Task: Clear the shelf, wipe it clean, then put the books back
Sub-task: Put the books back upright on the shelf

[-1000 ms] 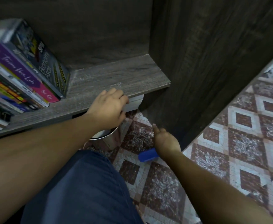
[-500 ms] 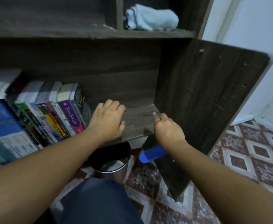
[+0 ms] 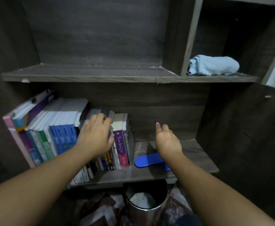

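A row of upright books point(image 3: 60, 136) fills the left half of the lower shelf point(image 3: 197, 154) of a dark wood bookcase. My left hand point(image 3: 96, 134) lies over the tops of the books near the row's right end, fingers bent over their top edges and thumb on the spines. A purple-spined book point(image 3: 121, 147) stands just right of that hand. My right hand point(image 3: 167, 141) grips a blue metal bookend point(image 3: 147, 160) standing on the shelf right of the row. Its flat base points towards the books, and its upright is mostly hidden by the hand.
A crumpled light-blue cloth point(image 3: 213, 65) lies in the small upper right compartment. The upper shelf board point(image 3: 101, 75) runs above the books. A round metal bin point(image 3: 147, 204) stands on the patterned floor under the lower shelf. The bookcase's side panel point(image 3: 247, 136) rises on the right.
My view has tilted up from the floor to the bookcase. My left hand moved from the bare shelf onto the book tops. My right hand brought the blue bookend up onto the shelf.
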{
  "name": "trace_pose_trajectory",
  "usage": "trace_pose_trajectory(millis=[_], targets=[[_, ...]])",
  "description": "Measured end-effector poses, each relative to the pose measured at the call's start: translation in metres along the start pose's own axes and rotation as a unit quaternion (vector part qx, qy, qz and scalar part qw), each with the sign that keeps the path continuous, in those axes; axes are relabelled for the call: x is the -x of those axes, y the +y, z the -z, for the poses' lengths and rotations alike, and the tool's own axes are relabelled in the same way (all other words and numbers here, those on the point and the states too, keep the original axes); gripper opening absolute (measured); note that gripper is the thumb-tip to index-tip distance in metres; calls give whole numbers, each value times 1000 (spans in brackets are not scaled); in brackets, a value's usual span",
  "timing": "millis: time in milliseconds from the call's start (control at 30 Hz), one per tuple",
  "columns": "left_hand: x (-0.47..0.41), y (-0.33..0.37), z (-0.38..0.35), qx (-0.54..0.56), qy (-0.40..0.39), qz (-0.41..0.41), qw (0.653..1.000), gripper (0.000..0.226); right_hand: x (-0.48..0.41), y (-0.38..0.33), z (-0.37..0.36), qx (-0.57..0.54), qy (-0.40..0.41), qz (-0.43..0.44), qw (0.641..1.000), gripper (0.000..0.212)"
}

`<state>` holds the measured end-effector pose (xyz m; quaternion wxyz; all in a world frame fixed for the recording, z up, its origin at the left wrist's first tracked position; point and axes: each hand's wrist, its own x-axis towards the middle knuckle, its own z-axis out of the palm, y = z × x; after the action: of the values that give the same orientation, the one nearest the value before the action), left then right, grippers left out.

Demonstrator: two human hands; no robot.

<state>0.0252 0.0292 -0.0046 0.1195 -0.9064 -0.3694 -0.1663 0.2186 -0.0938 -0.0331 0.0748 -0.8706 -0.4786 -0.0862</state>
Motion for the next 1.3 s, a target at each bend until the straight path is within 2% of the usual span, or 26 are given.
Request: trace_pose_trajectory(millis=[133,200,300,367,467,533,600,733,1000,1067,1200,1300], targets=[[-7,-11,-10,50,-31,18,998,51,-14,-19,-30,-15,16,-29,999,57],[-9,-7,-18,51,-45,8,998,56,-14,-18,-42,-41,25,-61,997,62],[-13,1,-29,17,-49,14,999,63,-12,-13,-51,-66,39,-62,995,71],[-19,12,-31,3,-57,56,997,72,-9,-11,-55,-91,50,-74,992,75],[-37,28,-28,28,-81,160,983,89,-5,-9,-64,-164,73,-114,977,78],[-52,36,-28,26,-137,220,966,102,-8,-8,-66,-212,91,-137,963,75],[-64,42,-28,-2,-194,244,950,108,-13,-9,-68,-229,96,-139,959,72],[-71,53,-29,-35,-219,253,942,109,-20,-13,-70,-234,101,-135,957,69],[-74,84,-27,5,-215,275,937,100,-19,-14,-66,-229,76,-146,960,66],[-81,84,-24,16,-225,303,926,111,-17,-11,-65,-216,57,-151,963,67],[-102,65,-16,83,-270,379,881,147,-16,-7,-65,-221,33,-150,963,71],[-110,56,-20,77,-292,360,883,149,-17,-8,-66,-224,34,-137,964,72]])
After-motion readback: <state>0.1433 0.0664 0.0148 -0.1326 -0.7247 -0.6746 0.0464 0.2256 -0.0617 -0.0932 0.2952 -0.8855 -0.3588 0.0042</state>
